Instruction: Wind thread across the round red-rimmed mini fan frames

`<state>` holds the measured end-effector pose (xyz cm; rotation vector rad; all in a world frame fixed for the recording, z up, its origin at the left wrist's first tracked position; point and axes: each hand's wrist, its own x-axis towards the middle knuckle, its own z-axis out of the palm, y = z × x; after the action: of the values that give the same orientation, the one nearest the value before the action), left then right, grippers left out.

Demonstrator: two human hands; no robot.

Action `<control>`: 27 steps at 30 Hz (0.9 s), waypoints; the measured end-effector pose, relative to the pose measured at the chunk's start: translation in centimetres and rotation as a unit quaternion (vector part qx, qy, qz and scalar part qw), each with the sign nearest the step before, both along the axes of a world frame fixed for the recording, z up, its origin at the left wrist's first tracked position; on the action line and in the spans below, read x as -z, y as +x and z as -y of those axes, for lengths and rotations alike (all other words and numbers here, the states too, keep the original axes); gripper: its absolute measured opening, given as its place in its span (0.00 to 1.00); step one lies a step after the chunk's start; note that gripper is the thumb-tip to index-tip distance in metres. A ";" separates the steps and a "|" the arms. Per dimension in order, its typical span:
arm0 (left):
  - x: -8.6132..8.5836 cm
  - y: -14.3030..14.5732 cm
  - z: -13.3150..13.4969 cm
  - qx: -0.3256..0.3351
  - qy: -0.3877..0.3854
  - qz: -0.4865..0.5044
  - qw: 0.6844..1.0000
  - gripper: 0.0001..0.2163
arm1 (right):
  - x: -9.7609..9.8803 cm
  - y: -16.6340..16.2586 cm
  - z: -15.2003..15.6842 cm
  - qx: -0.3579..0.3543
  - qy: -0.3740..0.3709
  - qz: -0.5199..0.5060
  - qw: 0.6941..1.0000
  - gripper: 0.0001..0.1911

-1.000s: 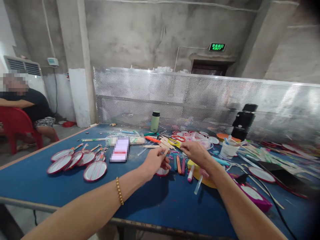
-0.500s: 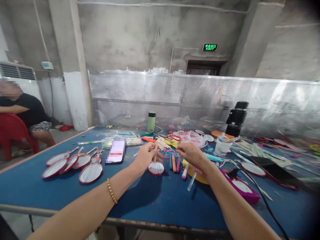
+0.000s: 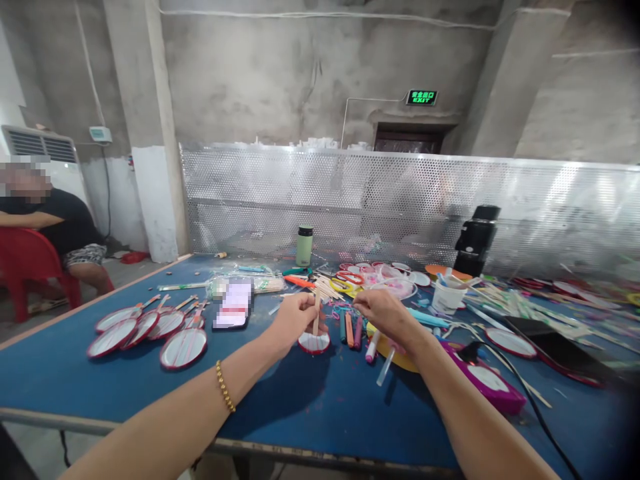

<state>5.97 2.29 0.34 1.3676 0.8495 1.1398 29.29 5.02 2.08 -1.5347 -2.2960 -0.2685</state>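
My left hand (image 3: 296,320) is closed on a flat wooden stick (image 3: 317,310) that stands nearly upright. Below the fingers, at the stick's lower end, is a small white disc with a red rim (image 3: 314,342); the hand partly covers it. My right hand (image 3: 383,308) hovers to the right with its fingers pinched together, and whatever they may hold is hidden. Between the two hands lie several thick coloured markers (image 3: 349,331). A pink-capped clear tube (image 3: 386,367) and a yellow round piece (image 3: 407,358) sit under my right wrist.
Several red-rimmed white discs on sticks (image 3: 184,348) lie at the left, near a phone (image 3: 233,305). A green bottle (image 3: 304,247), scissors (image 3: 345,285), a white cup (image 3: 448,295) and a purple box (image 3: 493,383) with a black cable surround the work area. A seated person (image 3: 55,220) is far left.
The view has shifted slightly. My left hand still grips the stick, and the red-rimmed disc below it now shows less of its face. My right hand stays pinched in nearly the same place.
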 end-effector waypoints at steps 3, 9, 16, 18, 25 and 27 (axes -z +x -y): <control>0.1 0.0 0.0 0.001 -0.001 0.000 1.000 0.07 | 0.1 0.1 -0.2 -0.001 0.001 0.000 1.000 0.11; 0.4 0.1 -0.4 -0.004 0.005 0.000 1.000 0.07 | 0.1 -0.4 0.0 -0.023 -0.005 0.003 1.000 0.12; 0.6 0.2 -0.7 -0.009 0.013 0.000 1.000 0.09 | 0.8 -2.7 1.0 -0.083 -0.062 0.042 0.994 0.16; 0.6 0.2 -0.8 -0.008 0.011 0.002 1.000 0.09 | 0.8 -3.0 1.0 -0.084 -0.074 0.063 0.992 0.16; 0.6 0.3 -1.2 -0.006 0.009 0.014 1.000 0.08 | 0.2 -3.7 1.6 -0.096 -0.093 0.130 0.982 0.17; 0.6 0.3 -1.2 -0.008 0.014 0.009 1.000 0.08 | 0.3 -3.8 1.5 -0.097 -0.080 0.140 0.982 0.18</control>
<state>6.29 3.53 -0.26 1.3734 0.8374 1.1783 25.51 3.56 1.78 -1.4061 -2.7256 -0.2673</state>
